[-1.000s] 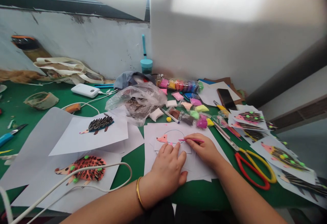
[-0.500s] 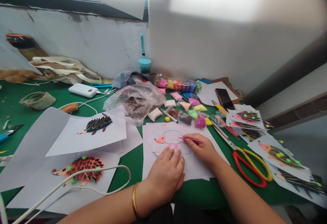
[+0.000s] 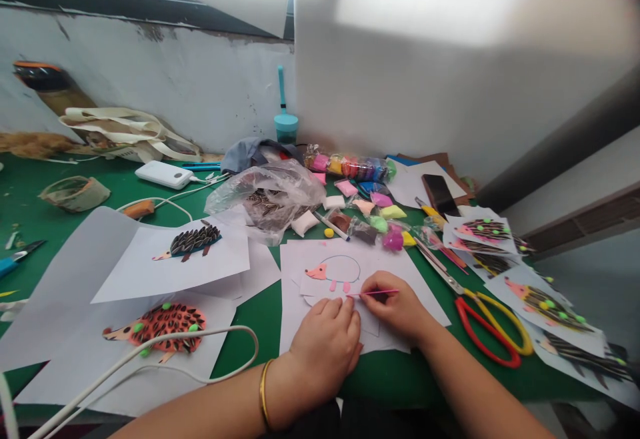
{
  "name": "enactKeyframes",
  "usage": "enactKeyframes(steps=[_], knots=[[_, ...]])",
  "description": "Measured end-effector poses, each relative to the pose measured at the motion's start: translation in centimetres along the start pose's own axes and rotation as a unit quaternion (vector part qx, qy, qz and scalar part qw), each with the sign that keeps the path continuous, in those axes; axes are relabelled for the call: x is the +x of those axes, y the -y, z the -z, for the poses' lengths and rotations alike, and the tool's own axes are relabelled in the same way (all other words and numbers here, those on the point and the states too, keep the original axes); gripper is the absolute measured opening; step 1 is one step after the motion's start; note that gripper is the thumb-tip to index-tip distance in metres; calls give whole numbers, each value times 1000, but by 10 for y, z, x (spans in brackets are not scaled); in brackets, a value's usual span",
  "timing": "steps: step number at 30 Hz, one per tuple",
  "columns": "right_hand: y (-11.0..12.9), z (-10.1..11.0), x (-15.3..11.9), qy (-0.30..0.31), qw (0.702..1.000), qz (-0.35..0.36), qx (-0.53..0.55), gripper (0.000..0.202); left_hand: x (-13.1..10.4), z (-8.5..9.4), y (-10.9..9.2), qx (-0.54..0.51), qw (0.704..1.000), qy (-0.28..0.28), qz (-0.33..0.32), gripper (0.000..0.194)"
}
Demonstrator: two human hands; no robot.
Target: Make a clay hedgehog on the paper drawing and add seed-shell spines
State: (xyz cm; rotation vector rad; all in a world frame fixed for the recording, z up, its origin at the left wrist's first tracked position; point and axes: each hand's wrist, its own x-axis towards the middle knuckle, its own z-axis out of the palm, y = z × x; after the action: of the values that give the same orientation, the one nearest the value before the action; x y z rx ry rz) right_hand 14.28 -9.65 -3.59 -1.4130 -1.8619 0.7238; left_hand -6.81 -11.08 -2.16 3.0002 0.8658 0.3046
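A white sheet (image 3: 307, 287) bears a hedgehog drawing: a blue body outline (image 3: 350, 258), a pink clay face (image 3: 315, 272) with dark eye and nose, and two pink clay feet (image 3: 346, 287). My left hand (image 3: 326, 339) lies over the lower part of the sheet, fingers flat and close together just below the feet. Between thumb and fingers, my right hand (image 3: 393, 302) pinches a thin pink clay-modelling tool (image 3: 385, 291). Its tip is low, beside the left fingertips and a little below the right foot. Whether it touches the paper or a finger I cannot tell.
Small clay packets (image 3: 393, 212) and a clear bag of sunflower seeds (image 3: 270, 202) lie behind the sheet. Large red-and-yellow scissors (image 3: 487, 329) and finished hedgehog pictures (image 3: 547, 302) are at right. At left, a white cable (image 3: 200, 333) crosses a seed-covered hedgehog picture (image 3: 167, 325).
My right hand has brought the pink tool down from the outline's right side to below the feet. My left fingers have slipped slightly lower, leaving the feet more exposed.
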Motion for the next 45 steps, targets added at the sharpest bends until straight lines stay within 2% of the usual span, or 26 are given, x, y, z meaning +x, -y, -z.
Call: enactKeyframes(steps=[10,21,29,34,41,45], knots=[[1,4,4,20,994,104,-2,16,1,1,0,-13,1000,11,8,42],[0,-2,4,-7,996,88,-11,15,2,0,-1,-27,999,30,16,42],[1,-3,3,2,993,110,-37,15,3,1,-1,-35,998,44,20,43],[2,-5,5,-10,994,102,-42,16,4,1,-1,-39,998,40,21,43],[2,-5,3,8,995,94,-24,15,4,-1,-1,-34,999,38,19,42],[2,-6,3,-7,996,86,-28,15,4,1,-1,-37,998,45,19,43]])
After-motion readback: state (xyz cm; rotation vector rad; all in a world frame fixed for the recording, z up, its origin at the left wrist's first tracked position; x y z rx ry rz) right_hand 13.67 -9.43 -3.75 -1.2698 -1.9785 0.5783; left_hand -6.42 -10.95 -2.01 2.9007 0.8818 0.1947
